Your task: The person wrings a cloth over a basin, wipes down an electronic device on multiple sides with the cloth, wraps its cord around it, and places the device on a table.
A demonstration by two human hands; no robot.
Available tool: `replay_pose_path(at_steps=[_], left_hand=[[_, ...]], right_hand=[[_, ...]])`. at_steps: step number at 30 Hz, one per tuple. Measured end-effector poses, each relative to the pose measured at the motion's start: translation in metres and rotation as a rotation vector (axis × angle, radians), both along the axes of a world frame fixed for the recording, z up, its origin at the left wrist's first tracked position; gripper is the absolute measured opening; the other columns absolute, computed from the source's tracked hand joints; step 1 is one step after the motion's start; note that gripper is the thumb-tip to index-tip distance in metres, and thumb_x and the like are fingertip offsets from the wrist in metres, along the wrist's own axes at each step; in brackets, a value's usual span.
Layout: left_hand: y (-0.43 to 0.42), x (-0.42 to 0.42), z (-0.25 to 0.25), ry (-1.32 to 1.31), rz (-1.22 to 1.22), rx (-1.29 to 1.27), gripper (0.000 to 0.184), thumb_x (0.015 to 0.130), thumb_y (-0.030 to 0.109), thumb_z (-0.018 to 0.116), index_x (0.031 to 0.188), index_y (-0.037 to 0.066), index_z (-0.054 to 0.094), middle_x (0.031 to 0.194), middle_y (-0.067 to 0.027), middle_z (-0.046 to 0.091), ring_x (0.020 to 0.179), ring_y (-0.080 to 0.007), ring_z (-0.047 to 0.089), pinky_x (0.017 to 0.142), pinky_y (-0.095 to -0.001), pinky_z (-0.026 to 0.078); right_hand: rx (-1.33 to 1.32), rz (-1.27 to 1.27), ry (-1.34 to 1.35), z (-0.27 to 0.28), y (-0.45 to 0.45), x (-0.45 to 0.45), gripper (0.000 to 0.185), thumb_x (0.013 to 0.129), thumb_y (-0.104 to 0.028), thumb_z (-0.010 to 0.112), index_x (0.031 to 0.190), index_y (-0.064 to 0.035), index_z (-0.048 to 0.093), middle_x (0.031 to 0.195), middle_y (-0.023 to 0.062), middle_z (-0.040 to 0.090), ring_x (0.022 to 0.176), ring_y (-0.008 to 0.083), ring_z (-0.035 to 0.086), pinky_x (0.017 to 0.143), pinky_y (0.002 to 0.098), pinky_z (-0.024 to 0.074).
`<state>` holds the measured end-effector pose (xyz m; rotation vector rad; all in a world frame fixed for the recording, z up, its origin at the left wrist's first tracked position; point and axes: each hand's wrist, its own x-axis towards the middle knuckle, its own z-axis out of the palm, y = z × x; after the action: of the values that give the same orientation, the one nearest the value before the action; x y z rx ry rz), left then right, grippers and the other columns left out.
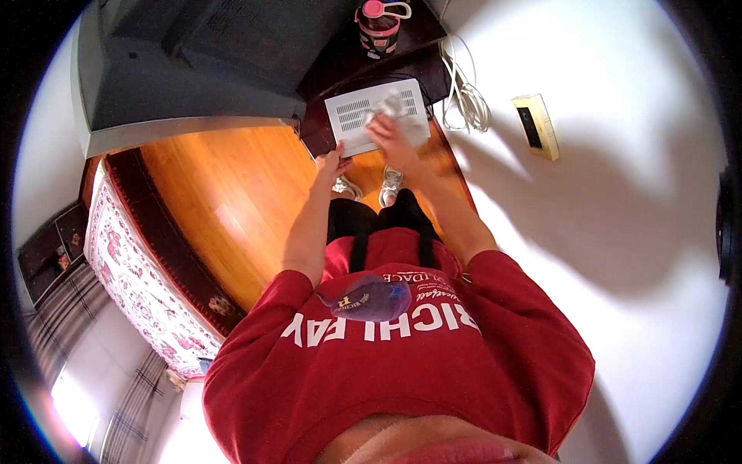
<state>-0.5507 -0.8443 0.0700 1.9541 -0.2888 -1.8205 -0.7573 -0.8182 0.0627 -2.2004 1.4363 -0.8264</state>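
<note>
A white box with rows of dark vent slots [352, 105] rests on a dark wooden stand [315, 130]. My left hand [334, 161] grips the near left corner of the box, fingers closed round its edge. Over the right part of the box, my right hand [389, 135] is closed on a crumpled whitish cloth [389, 105], which lies against the vented top. The right hand and the cloth are somewhat blurred.
A large dark television [209, 62] stands at the upper left. Behind the box is a dark bottle with a pink lid [377, 29]. Coiled white cables [467, 106] hang by the wall, near a yellowish wall box [535, 127]. A patterned bed cover [139, 271] lies left.
</note>
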Motion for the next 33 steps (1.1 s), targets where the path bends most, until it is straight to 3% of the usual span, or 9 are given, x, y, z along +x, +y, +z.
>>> replay_pose_path(at_steps=[3,10,12,15,19,20,24,30,33], left_hand=[[0.001,0.002,-0.005,0.015,0.014,0.005,0.046,0.083,0.031,0.068,0.097,-0.01,0.055,0.083,-0.0173,0.062,0.07,-0.0279,0.066,0.06,-0.0353,0.059],[-0.001,0.005,-0.012,0.042,-0.012,0.016,0.052,0.081,0.035,0.07,0.101,-0.01,0.054,0.092,-0.0185,0.061,0.075,-0.028,0.066,0.062,-0.0356,0.059],[0.001,0.005,-0.007,0.044,-0.004,0.016,0.052,0.081,0.035,0.07,0.103,-0.01,0.053,0.093,-0.0185,0.06,0.076,-0.0281,0.066,0.063,-0.0354,0.059],[-0.002,-0.001,0.009,-0.016,-0.006,0.025,0.04,0.082,0.026,0.071,0.092,-0.01,0.056,0.086,-0.0158,0.061,0.075,-0.0256,0.065,0.065,-0.0346,0.059],[-0.001,0.0,-0.001,0.026,0.013,0.004,0.041,0.081,0.027,0.071,0.092,-0.01,0.056,0.085,-0.0153,0.061,0.075,-0.0254,0.065,0.065,-0.0345,0.058],[-0.001,0.001,-0.002,0.03,0.005,0.001,0.041,0.081,0.027,0.071,0.092,-0.01,0.056,0.085,-0.0154,0.061,0.075,-0.0254,0.065,0.064,-0.0345,0.058],[-0.002,0.003,-0.004,0.034,-0.023,0.019,0.041,0.082,0.027,0.07,0.092,-0.01,0.056,0.083,-0.0158,0.061,0.075,-0.0254,0.065,0.064,-0.0346,0.058],[-0.004,0.004,0.0,0.026,-0.044,0.042,0.047,0.085,0.033,0.066,0.102,-0.009,0.054,0.088,-0.018,0.062,0.076,-0.0269,0.065,0.065,-0.0355,0.058],[-0.003,0.002,0.003,0.042,0.004,0.015,0.043,0.083,0.028,0.069,0.096,-0.011,0.055,0.082,-0.0165,0.061,0.074,-0.0269,0.065,0.067,-0.0371,0.058]], right_hand=[[0.142,0.154,0.028,0.022,0.016,0.046,0.057,0.073,0.007,0.05,0.129,-0.0028,0.048,0.139,0.0132,0.04,0.135,0.03,0.028,0.109,0.0422,0.0258],[0.079,0.141,0.149,0.022,0.015,-0.02,0.056,0.075,0.007,0.051,0.129,-0.0086,0.049,0.139,0.0064,0.042,0.132,0.0269,0.035,0.107,0.0377,0.0313],[0.266,-0.099,-0.048,0.029,0.018,-0.044,0.056,0.074,0.01,0.052,0.127,-0.0093,0.051,0.137,0.0055,0.044,0.13,0.028,0.037,0.106,0.0374,0.0339],[0.225,-0.155,-0.049,0.036,0.015,-0.052,0.054,0.074,0.012,0.052,0.124,-0.0066,0.053,0.135,0.0077,0.045,0.13,0.0292,0.037,0.105,0.0375,0.035],[0.169,-0.222,-0.047,0.028,0.021,-0.005,0.053,0.073,0.013,0.05,0.123,-0.0043,0.053,0.135,0.014,0.044,0.13,0.0336,0.034,0.108,0.0397,0.03],[0.071,-0.142,-0.165,0.017,0.022,0.008,0.053,0.073,0.011,0.049,0.124,-0.0039,0.052,0.134,0.0151,0.045,0.13,0.0349,0.033,0.108,0.0409,0.0283],[0.167,-0.014,-0.097,0.034,0.024,0.055,0.052,0.074,0.008,0.049,0.125,-0.0034,0.052,0.134,0.0139,0.045,0.131,0.0322,0.033,0.108,0.0405,0.0292],[-0.023,0.013,0.121,0.028,0.021,0.004,0.059,0.07,0.01,0.054,0.124,-0.0128,0.054,0.138,0.0083,0.042,0.132,0.0263,0.033,0.107,0.0388,0.0314],[0.19,-0.166,0.074,0.039,0.025,-0.036,0.047,0.078,-0.003,0.058,0.122,-0.0181,0.057,0.136,0.0038,0.045,0.13,0.0266,0.037,0.106,0.0379,0.0341]])
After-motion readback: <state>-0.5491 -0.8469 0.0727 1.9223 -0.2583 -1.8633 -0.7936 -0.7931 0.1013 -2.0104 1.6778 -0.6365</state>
